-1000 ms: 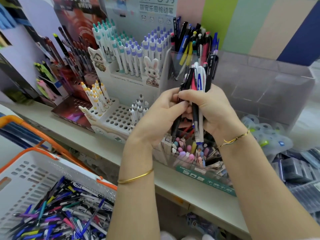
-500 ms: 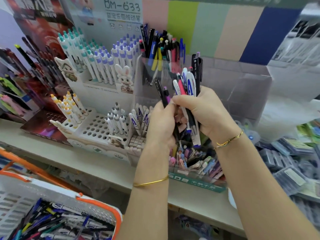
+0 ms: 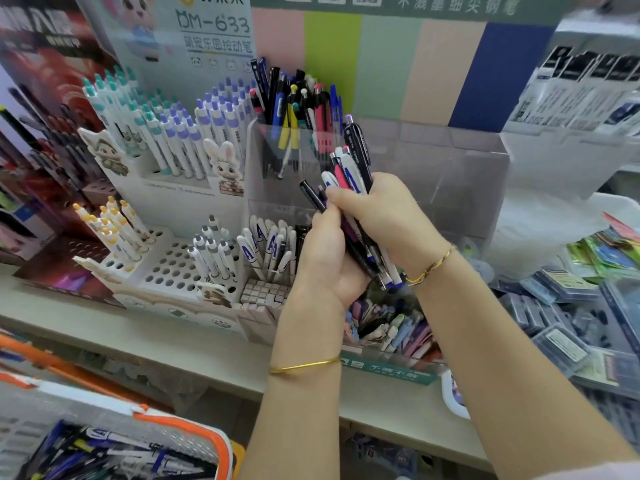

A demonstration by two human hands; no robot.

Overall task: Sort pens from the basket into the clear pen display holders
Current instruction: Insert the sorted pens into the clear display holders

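My right hand [image 3: 388, 216] grips a bundle of pens [image 3: 349, 168], black, white, pink and blue, held upright in front of the clear pen display holder [image 3: 443, 174]. My left hand [image 3: 329, 251] holds the lower part of the same bundle and pinches a black pen [image 3: 311, 195] that sticks out to the left. The holder's left compartment carries several mixed pens [image 3: 298, 105]; its right part looks bare. Lower compartments hold white pens marked A [image 3: 266, 244] and pastel pens [image 3: 394, 327]. The white basket [image 3: 114, 407] with orange rim sits at bottom left, full of pens.
A white tiered stand [image 3: 166, 268] with teal, purple, yellow and grey capped pens is to the left of the holder. A red and black pen display [image 3: 38, 161] stands at far left. Packaged stationery [image 3: 568, 306] fills the shelf at right. The grey shelf edge [image 3: 194, 348] runs below.
My view has shifted right and down, so the basket slid toward the bottom left corner. Both hands stay on the bundle; the left hand has drawn a black pen out to the left.
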